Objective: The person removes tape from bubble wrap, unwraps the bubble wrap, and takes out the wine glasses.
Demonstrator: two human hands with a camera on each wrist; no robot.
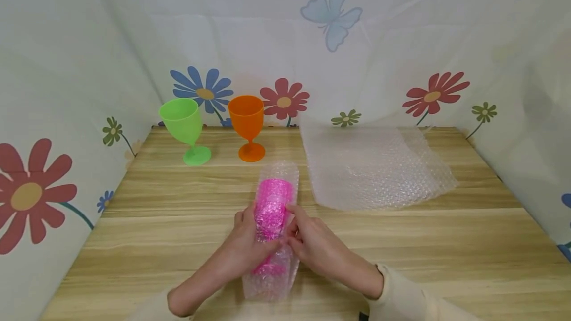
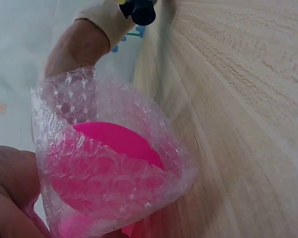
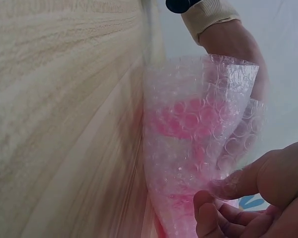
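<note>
A pink goblet (image 1: 270, 214) lies on its side, rolled in clear bubble wrap (image 1: 281, 168), its bowl pointing away from me. My left hand (image 1: 247, 246) grips the roll from the left, thumb laid across the top. On the other side, my right hand (image 1: 317, 245) pinches the wrap's loose edge between thumb and fingers, near the stem. The left wrist view shows the goblet's round pink foot (image 2: 116, 144) inside the open end of the wrap. In the right wrist view, the thumb (image 3: 238, 183) presses on the plastic film.
A light green goblet (image 1: 182, 122) and an orange goblet (image 1: 247, 120) stand upright at the back left. Flat bubble wrap sheets (image 1: 370, 172) lie at the back right of the wooden table (image 1: 424, 251). A flowered white cloth (image 1: 250, 38) hangs around the table.
</note>
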